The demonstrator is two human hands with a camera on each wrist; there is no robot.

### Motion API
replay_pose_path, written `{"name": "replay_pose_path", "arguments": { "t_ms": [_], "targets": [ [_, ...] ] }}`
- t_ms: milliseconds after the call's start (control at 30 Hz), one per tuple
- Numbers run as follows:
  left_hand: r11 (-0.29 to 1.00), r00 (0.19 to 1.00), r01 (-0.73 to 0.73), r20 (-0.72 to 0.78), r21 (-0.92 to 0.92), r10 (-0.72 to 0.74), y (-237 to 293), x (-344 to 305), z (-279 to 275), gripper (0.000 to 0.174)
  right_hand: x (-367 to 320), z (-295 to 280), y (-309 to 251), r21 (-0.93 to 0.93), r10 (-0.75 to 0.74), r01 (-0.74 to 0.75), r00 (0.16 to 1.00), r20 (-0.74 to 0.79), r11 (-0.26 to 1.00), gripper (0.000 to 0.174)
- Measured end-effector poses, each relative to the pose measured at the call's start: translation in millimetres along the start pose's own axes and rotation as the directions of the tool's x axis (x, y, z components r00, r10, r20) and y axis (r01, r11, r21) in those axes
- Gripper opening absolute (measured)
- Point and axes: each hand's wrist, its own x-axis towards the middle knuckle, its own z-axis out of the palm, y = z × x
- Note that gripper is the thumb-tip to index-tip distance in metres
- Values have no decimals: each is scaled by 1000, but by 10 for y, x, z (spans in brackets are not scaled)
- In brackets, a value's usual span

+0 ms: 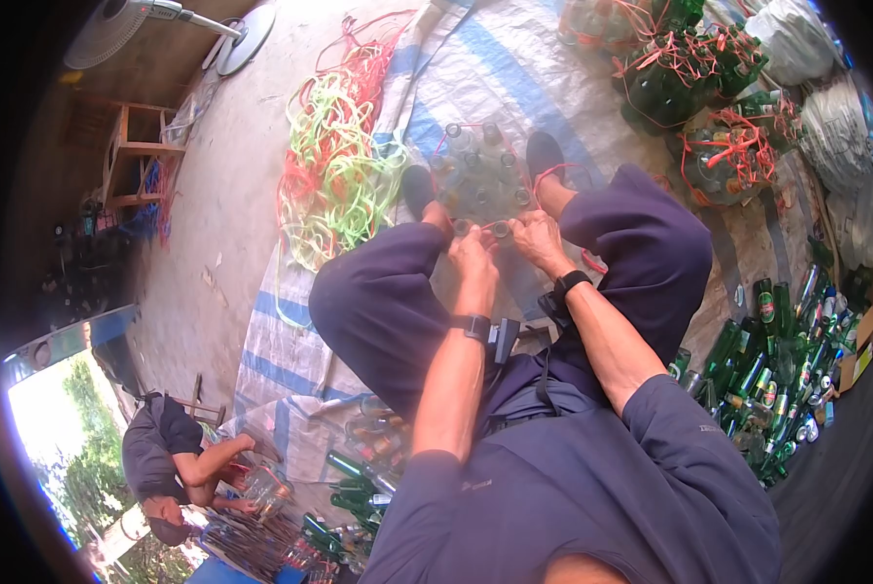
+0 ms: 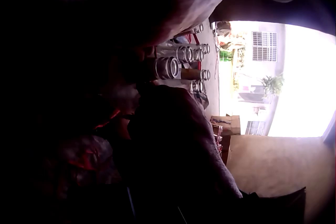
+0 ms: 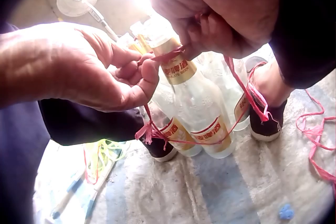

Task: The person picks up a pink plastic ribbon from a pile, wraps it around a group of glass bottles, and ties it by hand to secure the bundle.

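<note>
A cluster of clear glass bottles (image 1: 477, 173) with gold-and-red labels stands upright between the person's feet. Red plastic string (image 3: 184, 141) runs round the bottles low down. At the neck of the nearest bottle (image 3: 197, 103), more of the string (image 3: 169, 55) is stretched across between both hands. The left hand (image 1: 472, 255) pinches it between thumb and fingertips on one side. On the other side the right hand (image 1: 542, 240) grips it with curled fingers, and a loose length hangs below. In the left wrist view, bottle mouths (image 2: 168, 68) show between the dark hands.
Green and red string (image 1: 339, 161) lies heaped on the left. Tied bundles of green bottles (image 1: 680, 83) stand at upper right, with loose bottles (image 1: 772, 365) piled at right. A striped tarp (image 1: 500, 58) covers the floor. Another person (image 1: 169, 453) crouches over bottles at lower left.
</note>
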Motion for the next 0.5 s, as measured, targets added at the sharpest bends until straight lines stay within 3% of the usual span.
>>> {"name": "replay_pose_path", "arguments": {
  "t_ms": [167,233,267,333,367,433,467,500],
  "targets": [
    [998,1000,-2,-13,70,2,82,-122,23,12,-22,-65,-9,13,-16,15,1000,22,1000,34],
    [945,986,-112,-86,309,145,93,-196,19,12,-33,-91,7,21,-18,17,999,50,1000,33],
    [944,986,-110,-86,311,143,100,-237,-1,12,-37,-97,14,22,-15,14,999,50,1000,33],
    [634,840,-477,105,609,532,111,-281,-38,12,-35,-89,30,44,-33,30,998,59,999,31],
    [632,841,-475,105,612,531,109,-292,-27,12,-41,-73,34,46,-29,27,998,60,999,31],
    [314,616,-673,272,669,739,158,-399,76,15,-62,-43,46,27,-49,50,998,-26,998,32],
    [315,619,-672,275,670,736,167,-418,112,15,-71,-41,58,26,-43,44,999,-28,999,32],
    [236,573,-720,368,652,732,169,-401,132,18,-73,-50,42,40,21,-21,1000,3,999,28]
  ]
}}
